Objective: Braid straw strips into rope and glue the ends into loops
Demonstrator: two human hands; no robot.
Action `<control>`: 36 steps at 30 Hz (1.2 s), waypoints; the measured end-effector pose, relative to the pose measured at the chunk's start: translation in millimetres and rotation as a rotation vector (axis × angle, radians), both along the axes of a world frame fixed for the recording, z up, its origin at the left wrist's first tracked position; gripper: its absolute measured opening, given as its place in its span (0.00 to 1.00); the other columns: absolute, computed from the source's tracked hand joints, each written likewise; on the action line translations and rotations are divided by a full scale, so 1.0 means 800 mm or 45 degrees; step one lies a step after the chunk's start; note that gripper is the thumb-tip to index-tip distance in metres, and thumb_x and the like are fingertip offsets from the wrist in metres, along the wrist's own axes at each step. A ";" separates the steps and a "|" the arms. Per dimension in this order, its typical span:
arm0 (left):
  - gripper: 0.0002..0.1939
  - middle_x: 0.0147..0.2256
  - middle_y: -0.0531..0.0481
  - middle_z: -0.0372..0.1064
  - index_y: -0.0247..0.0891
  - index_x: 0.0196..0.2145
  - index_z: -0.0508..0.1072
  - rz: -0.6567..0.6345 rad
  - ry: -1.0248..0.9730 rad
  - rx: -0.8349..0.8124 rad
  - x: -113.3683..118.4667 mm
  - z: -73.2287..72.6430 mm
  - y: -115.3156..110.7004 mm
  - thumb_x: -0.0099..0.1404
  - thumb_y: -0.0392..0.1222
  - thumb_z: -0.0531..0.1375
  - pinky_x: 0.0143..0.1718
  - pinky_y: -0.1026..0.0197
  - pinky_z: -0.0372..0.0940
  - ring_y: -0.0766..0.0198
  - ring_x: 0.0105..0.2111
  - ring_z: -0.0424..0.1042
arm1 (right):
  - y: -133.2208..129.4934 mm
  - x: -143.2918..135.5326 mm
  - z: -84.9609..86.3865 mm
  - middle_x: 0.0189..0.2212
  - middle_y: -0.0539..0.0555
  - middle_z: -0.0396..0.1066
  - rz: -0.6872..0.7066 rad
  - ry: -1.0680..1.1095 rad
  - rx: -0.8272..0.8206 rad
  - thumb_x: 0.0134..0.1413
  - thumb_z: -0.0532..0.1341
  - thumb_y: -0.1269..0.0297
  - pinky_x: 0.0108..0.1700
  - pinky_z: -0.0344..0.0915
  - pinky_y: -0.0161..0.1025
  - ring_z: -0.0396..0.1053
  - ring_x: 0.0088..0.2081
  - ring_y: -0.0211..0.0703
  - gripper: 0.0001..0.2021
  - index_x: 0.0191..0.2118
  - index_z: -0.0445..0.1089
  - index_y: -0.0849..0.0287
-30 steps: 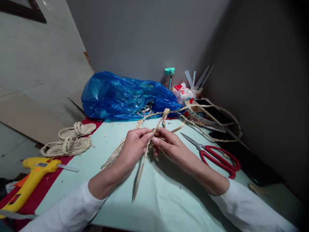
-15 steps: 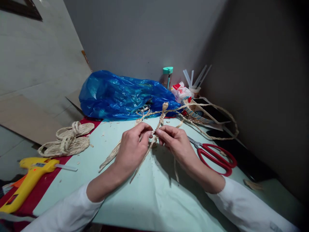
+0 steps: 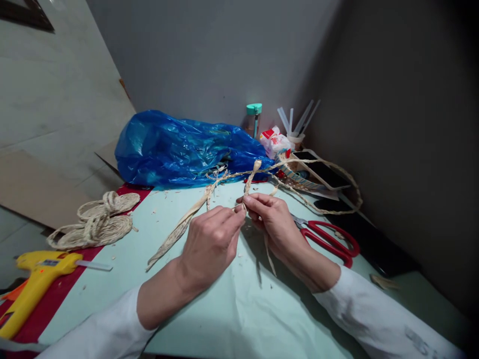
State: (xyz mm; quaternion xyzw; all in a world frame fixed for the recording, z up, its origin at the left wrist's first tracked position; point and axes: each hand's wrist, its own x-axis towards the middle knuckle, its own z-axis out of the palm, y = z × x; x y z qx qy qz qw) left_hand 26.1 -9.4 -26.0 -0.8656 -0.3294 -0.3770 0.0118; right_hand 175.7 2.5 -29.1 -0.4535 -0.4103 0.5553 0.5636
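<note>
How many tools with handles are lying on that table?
2: the red-handled scissors lie just beyond the right hand; the yellow glue gun lies at the table's left edge, past the left hand. Others may be hidden behind the blue bag.

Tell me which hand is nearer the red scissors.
Right. The right hand pinches the braided straw strand just beside the red scissors, its wrist close to the blades. The left hand grips the same strand farther off, on the far side of the right hand.
</note>
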 end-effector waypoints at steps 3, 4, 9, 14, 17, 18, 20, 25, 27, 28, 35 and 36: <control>0.07 0.32 0.45 0.75 0.37 0.34 0.76 0.024 -0.125 -0.127 -0.002 0.013 -0.001 0.67 0.36 0.57 0.41 0.56 0.64 0.58 0.36 0.69 | 0.000 0.002 0.005 0.24 0.50 0.70 0.060 0.033 0.003 0.48 0.67 0.58 0.23 0.47 0.32 0.53 0.21 0.30 0.11 0.30 0.73 0.63; 0.07 0.34 0.45 0.74 0.38 0.34 0.75 0.074 -0.221 -0.204 -0.003 0.019 -0.001 0.67 0.37 0.57 0.43 0.55 0.63 0.58 0.38 0.69 | -0.001 0.002 0.007 0.24 0.49 0.68 0.101 0.019 0.021 0.49 0.67 0.58 0.23 0.46 0.32 0.51 0.21 0.30 0.11 0.29 0.72 0.62; 0.07 0.31 0.52 0.68 0.39 0.35 0.67 -0.050 -0.609 -1.053 -0.004 0.030 0.009 0.68 0.44 0.55 0.35 0.60 0.62 0.64 0.31 0.68 | -0.010 -0.004 0.015 0.21 0.45 0.60 0.307 -0.116 0.127 0.56 0.62 0.56 0.22 0.44 0.32 0.51 0.20 0.30 0.12 0.29 0.66 0.60; 0.10 0.25 0.58 0.58 0.39 0.34 0.64 -0.232 -0.872 -1.607 -0.003 0.023 0.017 0.66 0.47 0.57 0.18 0.68 0.43 0.73 0.19 0.51 | -0.017 -0.008 0.018 0.23 0.44 0.61 0.285 -0.271 0.271 0.60 0.57 0.60 0.25 0.51 0.32 0.57 0.22 0.33 0.07 0.40 0.60 0.57; 0.10 0.21 0.58 0.55 0.37 0.30 0.65 -0.123 -0.853 -1.503 -0.005 0.024 0.017 0.65 0.45 0.57 0.18 0.68 0.43 0.73 0.19 0.50 | -0.018 -0.005 0.020 0.27 0.47 0.65 0.255 -0.646 0.433 0.63 0.53 0.65 0.31 0.56 0.34 0.63 0.28 0.37 0.05 0.44 0.59 0.56; 0.10 0.20 0.58 0.54 0.37 0.28 0.67 -0.080 -0.830 -1.432 -0.005 0.025 0.017 0.64 0.44 0.57 0.18 0.68 0.44 0.73 0.19 0.50 | -0.018 -0.003 0.021 0.28 0.48 0.67 0.226 -0.804 0.486 0.63 0.52 0.66 0.33 0.56 0.35 0.64 0.29 0.39 0.07 0.46 0.58 0.57; 0.10 0.18 0.58 0.56 0.36 0.25 0.69 0.014 -0.788 -1.263 -0.006 0.027 0.017 0.63 0.41 0.57 0.20 0.67 0.47 0.72 0.19 0.53 | -0.019 0.000 0.023 0.28 0.50 0.69 0.137 -1.103 0.563 0.63 0.52 0.67 0.32 0.55 0.36 0.65 0.28 0.40 0.08 0.47 0.58 0.57; 0.11 0.20 0.53 0.66 0.35 0.21 0.73 0.181 -0.828 -1.105 -0.005 0.025 0.016 0.60 0.39 0.59 0.22 0.64 0.49 0.71 0.19 0.54 | -0.022 -0.002 0.014 0.26 0.53 0.70 -0.003 -1.531 0.796 0.65 0.51 0.66 0.29 0.51 0.38 0.63 0.24 0.40 0.07 0.34 0.62 0.58; 0.10 0.17 0.55 0.62 0.35 0.22 0.74 0.156 -0.931 -1.164 -0.004 0.021 0.016 0.59 0.40 0.60 0.21 0.64 0.47 0.71 0.18 0.52 | -0.025 -0.006 0.007 0.26 0.54 0.70 -0.010 -1.599 0.954 0.65 0.51 0.69 0.29 0.51 0.38 0.64 0.25 0.41 0.08 0.34 0.63 0.58; 0.09 0.15 0.57 0.58 0.35 0.23 0.75 0.128 -0.991 -1.203 -0.004 0.020 0.016 0.59 0.41 0.61 0.21 0.64 0.47 0.72 0.17 0.51 | -0.027 -0.008 0.003 0.27 0.55 0.70 0.002 -1.633 1.028 0.64 0.50 0.71 0.30 0.52 0.39 0.64 0.26 0.42 0.08 0.34 0.64 0.59; 0.08 0.24 0.50 0.69 0.30 0.27 0.75 -0.069 -1.324 -1.557 -0.009 0.016 0.021 0.54 0.40 0.65 0.17 0.68 0.41 0.78 0.16 0.49 | -0.037 -0.013 0.007 0.25 0.55 0.72 0.138 -1.629 1.202 0.63 0.51 0.70 0.29 0.52 0.38 0.64 0.27 0.41 0.12 0.32 0.70 0.60; 0.07 0.25 0.50 0.70 0.30 0.27 0.75 -0.099 -1.343 -1.584 -0.010 0.017 0.022 0.55 0.39 0.65 0.16 0.69 0.39 0.79 0.16 0.48 | -0.036 -0.011 0.012 0.23 0.54 0.70 0.082 -1.517 1.120 0.64 0.52 0.66 0.29 0.53 0.38 0.64 0.25 0.39 0.12 0.31 0.69 0.59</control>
